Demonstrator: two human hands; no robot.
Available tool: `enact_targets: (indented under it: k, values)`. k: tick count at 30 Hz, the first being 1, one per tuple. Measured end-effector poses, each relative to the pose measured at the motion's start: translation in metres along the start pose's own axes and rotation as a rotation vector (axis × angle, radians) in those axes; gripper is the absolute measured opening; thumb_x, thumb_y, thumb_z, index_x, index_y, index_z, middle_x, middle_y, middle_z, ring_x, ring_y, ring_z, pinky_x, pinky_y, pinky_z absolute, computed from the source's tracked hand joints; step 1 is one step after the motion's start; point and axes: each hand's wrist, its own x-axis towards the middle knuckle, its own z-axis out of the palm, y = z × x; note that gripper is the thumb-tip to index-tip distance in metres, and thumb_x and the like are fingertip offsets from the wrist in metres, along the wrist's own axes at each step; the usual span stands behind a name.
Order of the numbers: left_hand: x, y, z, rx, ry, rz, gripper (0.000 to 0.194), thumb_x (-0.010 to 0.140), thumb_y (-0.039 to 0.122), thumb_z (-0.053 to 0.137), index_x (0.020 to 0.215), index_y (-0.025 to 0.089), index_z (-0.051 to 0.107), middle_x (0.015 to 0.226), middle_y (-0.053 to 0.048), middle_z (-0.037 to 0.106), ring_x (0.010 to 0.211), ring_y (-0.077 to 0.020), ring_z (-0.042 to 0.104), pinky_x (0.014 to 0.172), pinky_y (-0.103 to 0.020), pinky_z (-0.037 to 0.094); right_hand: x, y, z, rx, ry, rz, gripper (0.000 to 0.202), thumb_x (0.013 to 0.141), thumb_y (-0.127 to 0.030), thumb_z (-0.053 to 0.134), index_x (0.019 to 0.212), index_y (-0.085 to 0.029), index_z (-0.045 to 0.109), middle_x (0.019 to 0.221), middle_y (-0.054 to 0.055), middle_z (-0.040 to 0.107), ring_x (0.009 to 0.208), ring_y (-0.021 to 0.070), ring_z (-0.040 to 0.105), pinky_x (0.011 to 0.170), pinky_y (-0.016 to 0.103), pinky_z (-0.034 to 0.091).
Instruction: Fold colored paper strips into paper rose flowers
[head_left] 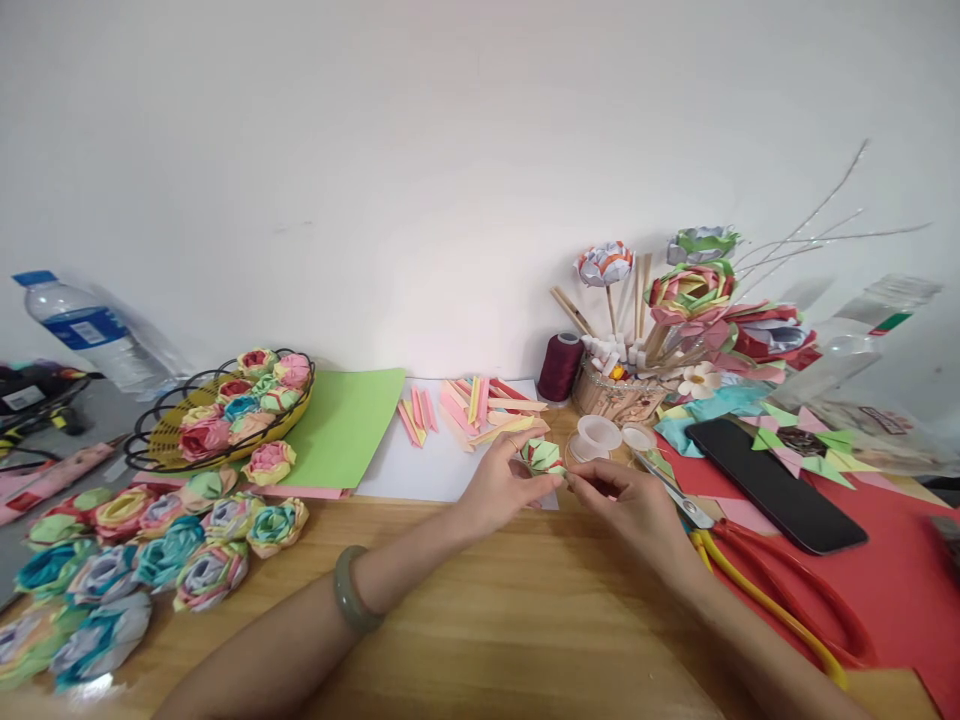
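My left hand (504,482) holds a small folded-paper flower (543,456) in light green and red between thumb and fingers. Close against its right side, my right hand (628,500) is closed in a pinch at the flower's edge. What those right fingertips pinch is too small to make out. Just behind the hands lie folded paper strips (484,405) in pink, yellow and red on a white sheet (375,482). A clear round spool (598,434) sits beyond my right fingers.
Many finished paper flowers (214,575) cover the left, some in a yellow basket (169,440). Scissors (757,560) and a black phone (780,485) lie right, on red paper (900,600). A wooden pot (615,395) of paper flowers and a maroon thread cone (560,367) stand by the wall.
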Motion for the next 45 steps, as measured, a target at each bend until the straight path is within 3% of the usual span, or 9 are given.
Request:
enact_targets:
  k: [5,11,19,28,31,36,45]
  values:
    - [0.001,0.004,-0.003,-0.188,-0.095,-0.122,0.064,0.064,0.025,0.068,0.123,0.019,0.043,0.090,-0.006,0.057,0.064,-0.0105,0.057,0.050,-0.021,0.049,0.004,-0.001,-0.011,0.230,-0.168,0.116,0.031,0.073,-0.045,0.057,0.068,-0.016,0.066,0.066,0.001,0.063,0.058,0.0119,0.051,0.055,0.023,0.040]
    - [0.001,0.004,-0.008,-0.284,-0.228,-0.214,0.059,0.065,0.025,0.067,0.119,0.019,0.046,0.082,-0.004,0.060,0.060,-0.0102,0.058,0.048,-0.020,0.047,0.007,0.006,-0.016,0.382,-0.319,0.171,0.032,0.070,-0.047,0.061,0.068,-0.016,0.068,0.066,0.002,0.062,0.059,0.0103,0.048,0.057,0.023,0.040]
    - [0.000,0.004,-0.007,-0.285,-0.223,-0.217,0.056,0.063,0.025,0.068,0.115,0.018,0.049,0.080,-0.004,0.059,0.058,-0.0100,0.057,0.047,-0.021,0.047,0.005,-0.003,-0.013,0.342,-0.226,0.183,0.036,0.065,-0.050,0.063,0.064,-0.014,0.067,0.059,0.001,0.058,0.053,0.0094,0.044,0.053,0.023,0.037]
    - [-0.001,0.003,-0.006,-0.276,-0.249,-0.225,0.057,0.063,0.024,0.068,0.116,0.019,0.050,0.089,-0.005,0.058,0.059,-0.0095,0.057,0.046,-0.021,0.048,0.006,0.001,-0.010,0.394,-0.266,0.213,0.034,0.057,-0.046,0.071,0.058,-0.013,0.062,0.053,-0.002,0.052,0.048,0.0079,0.040,0.046,0.022,0.031]
    - [0.000,0.001,-0.006,-0.254,-0.233,-0.220,0.059,0.064,0.024,0.068,0.119,0.019,0.048,0.087,-0.005,0.058,0.060,-0.0098,0.057,0.047,-0.021,0.048,0.005,0.000,-0.010,0.382,-0.256,0.214,0.033,0.058,-0.045,0.071,0.061,-0.014,0.063,0.053,-0.003,0.051,0.047,0.0069,0.037,0.045,0.021,0.029]
    - [0.000,0.002,-0.007,-0.287,-0.239,-0.205,0.055,0.066,0.026,0.067,0.117,0.018,0.048,0.080,-0.004,0.058,0.060,-0.0104,0.057,0.047,-0.020,0.047,0.005,-0.002,-0.012,0.405,-0.285,0.158,0.038,0.066,-0.051,0.063,0.072,-0.014,0.066,0.065,0.001,0.059,0.054,0.0088,0.044,0.052,0.023,0.036]
    - [0.000,0.000,-0.009,-0.281,-0.236,-0.202,0.061,0.066,0.027,0.068,0.122,0.021,0.046,0.086,-0.005,0.059,0.065,-0.0125,0.059,0.050,-0.023,0.049,0.005,-0.003,-0.013,0.421,-0.280,0.300,0.038,0.057,-0.049,0.069,0.069,-0.013,0.065,0.054,-0.002,0.052,0.047,0.0070,0.043,0.044,0.021,0.035]
